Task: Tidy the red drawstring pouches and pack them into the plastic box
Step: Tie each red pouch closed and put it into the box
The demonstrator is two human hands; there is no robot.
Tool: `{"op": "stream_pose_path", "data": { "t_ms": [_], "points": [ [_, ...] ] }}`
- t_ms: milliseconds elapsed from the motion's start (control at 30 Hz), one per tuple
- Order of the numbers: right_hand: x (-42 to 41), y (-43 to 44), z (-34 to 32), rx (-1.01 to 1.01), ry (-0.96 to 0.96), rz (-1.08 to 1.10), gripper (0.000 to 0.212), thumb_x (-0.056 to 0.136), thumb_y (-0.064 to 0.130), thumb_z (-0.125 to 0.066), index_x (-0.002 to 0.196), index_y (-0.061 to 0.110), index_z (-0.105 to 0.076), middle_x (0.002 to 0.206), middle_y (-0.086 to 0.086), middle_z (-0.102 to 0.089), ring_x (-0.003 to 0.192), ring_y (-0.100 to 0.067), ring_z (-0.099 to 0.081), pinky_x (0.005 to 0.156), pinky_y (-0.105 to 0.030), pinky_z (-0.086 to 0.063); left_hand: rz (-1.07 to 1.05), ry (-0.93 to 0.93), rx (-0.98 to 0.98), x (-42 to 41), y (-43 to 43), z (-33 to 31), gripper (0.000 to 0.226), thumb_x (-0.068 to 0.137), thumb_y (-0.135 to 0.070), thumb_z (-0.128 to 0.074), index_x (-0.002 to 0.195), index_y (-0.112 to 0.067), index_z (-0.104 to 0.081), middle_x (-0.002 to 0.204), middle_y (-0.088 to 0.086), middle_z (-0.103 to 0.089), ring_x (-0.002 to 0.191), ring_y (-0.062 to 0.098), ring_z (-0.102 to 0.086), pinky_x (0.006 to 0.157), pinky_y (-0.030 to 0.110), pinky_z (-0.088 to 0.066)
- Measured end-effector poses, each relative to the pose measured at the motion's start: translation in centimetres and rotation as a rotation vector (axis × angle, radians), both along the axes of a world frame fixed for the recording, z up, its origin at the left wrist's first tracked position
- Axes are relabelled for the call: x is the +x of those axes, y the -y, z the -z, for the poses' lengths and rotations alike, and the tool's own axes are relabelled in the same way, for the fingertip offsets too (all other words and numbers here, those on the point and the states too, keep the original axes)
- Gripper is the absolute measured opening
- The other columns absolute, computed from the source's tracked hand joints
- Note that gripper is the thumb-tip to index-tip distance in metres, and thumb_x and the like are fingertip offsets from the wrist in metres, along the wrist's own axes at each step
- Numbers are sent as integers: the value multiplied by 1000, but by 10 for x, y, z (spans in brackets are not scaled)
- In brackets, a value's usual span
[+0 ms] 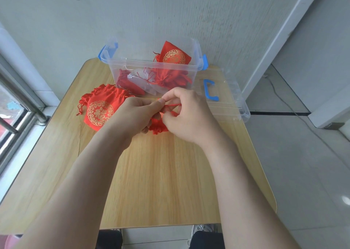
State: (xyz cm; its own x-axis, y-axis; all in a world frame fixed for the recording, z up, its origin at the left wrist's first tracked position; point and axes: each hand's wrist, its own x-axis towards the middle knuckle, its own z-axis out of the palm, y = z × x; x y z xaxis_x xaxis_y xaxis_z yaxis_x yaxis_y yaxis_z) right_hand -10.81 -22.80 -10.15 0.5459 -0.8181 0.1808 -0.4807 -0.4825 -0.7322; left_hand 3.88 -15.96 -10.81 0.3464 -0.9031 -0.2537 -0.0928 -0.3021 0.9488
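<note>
Loose pouch (pixel 98 108): we count one, red satin, gold roundel, left.
Plastic box (pixel 151 66): one, clear, far; at least two boxed pouches (pixel 173 58).
Left hand (pixel 132 114): grips held pouch (pixel 158 126).
Right hand (pixel 189 114): pinches its cord (pixel 173 105).

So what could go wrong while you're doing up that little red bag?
The thin drawstring pinched between the left hand and right hand might slip or tangle, leaving the red pouch loose. The clear lid seems to poke past the right edge of the wooden table, so a bump might knock it off.
</note>
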Motion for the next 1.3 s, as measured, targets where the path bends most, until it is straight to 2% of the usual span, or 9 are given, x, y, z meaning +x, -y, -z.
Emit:
{"op": "stream_pose_path", "data": {
  "t_ms": [167,333,500,567,633,800,900,1100,1300],
  "points": [
    [-4,3,-1,-146,18,23,19,81,19,-89,93,32,-81,80,18,-71,72,6,-64,69,-11,-49,13,17,-37,3,-2,0,40,102,-40,-68,100,-2,-81,53,-11,-52,45,5,-40,44,19,-34],
    [-3,5,4,-277,-89,8,9,94,19,-79,97,24,-86,82,1,-66,77,-17,-61,73,-36,-52,9,-44,41,2,1,-8,37,109,-31,-53,96,-6,-77,69,2,-66,53,14,-41,51,27,-35],
    [-5,8,9,-284,-164,50,17,102,18,-68,98,20,-84,89,0,-61,86,-23,-62,75,-35,-49,-26,20,47,2,-1,-11,22,93,-21,-63,98,-13,-83,74,-2,-73,64,18,-45,64,34,-39],
    [-5,10,12,-263,-190,86,19,102,15,-66,92,17,-82,89,-3,-64,84,-24,-61,71,-34,-46,-92,119,-30,1,-3,-10,12,87,-13,-76,99,-11,-76,68,-7,-69,59,12,-53,56,24,-45],
    [-4,11,15,-235,-211,110,19,101,14,-66,90,16,-81,86,-3,-67,82,-23,-61,68,-30,-41,-123,264,-118,-1,-4,-6,21,83,-9,-81,99,-12,-69,76,-6,-71,57,3,-57,51,15,-45],
    [-7,14,14,-21,-154,68,22,101,15,-66,84,15,-80,71,-3,-69,73,-22,-60,63,-31,-47,-153,623,-263,0,-3,0,18,79,-7,-81,76,-24,-73,75,-11,-76,74,-1,-72,74,18,-57],
    [-8,14,10,137,-58,64,19,102,23,-68,90,20,-83,71,2,-71,67,-14,-59,63,-28,-45,-161,662,-282,0,-3,2,22,82,-6,-78,77,-27,-81,75,-14,-78,76,-7,-72,73,9,-54],
    [-6,12,6,331,112,102,18,104,26,-66,97,24,-83,95,7,-80,98,-14,-73,95,-36,-58,-73,600,-234,-6,-3,-4,33,83,-4,-69,95,-30,-86,82,-14,-80,77,-3,-73,71,9,-54],
    [-5,14,10,295,99,133,18,103,26,-67,96,25,-83,89,6,-79,90,-16,-74,88,-38,-61,3,495,-178,-5,-1,-1,20,85,-16,-71,93,-29,-83,74,-17,-76,65,-2,-66,65,17,-46]
  ]
}}
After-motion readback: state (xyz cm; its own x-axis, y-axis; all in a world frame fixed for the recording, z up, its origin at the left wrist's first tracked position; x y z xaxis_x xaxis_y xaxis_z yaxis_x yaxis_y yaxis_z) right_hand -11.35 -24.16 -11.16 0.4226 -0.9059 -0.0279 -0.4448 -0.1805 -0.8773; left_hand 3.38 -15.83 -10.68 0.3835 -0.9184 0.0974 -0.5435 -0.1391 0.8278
